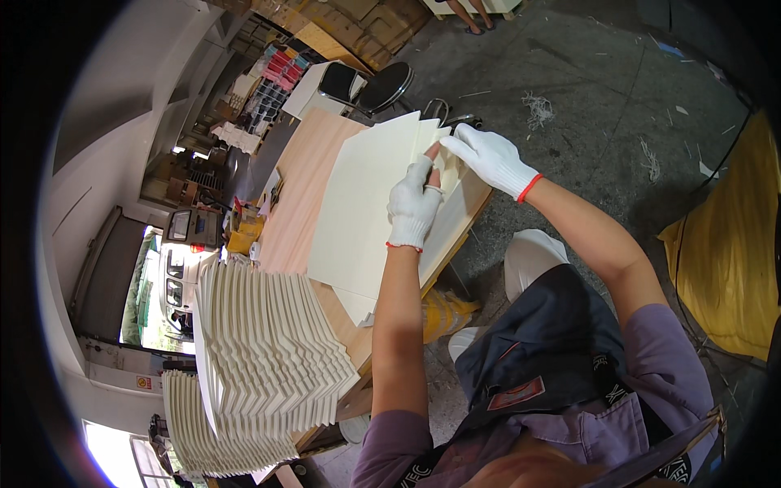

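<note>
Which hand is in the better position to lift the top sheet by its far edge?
Probably the right hand: it already lies on the far edge of the top sheet. The left hand rests flat nearer the middle of the sheet, so it seems better suited to hold the pile down.

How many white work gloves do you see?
2. One is on the left hand, pressing on the cream sheets on the table. The other is on the right hand, at the sheets' far corner. None seem hidden.
</note>
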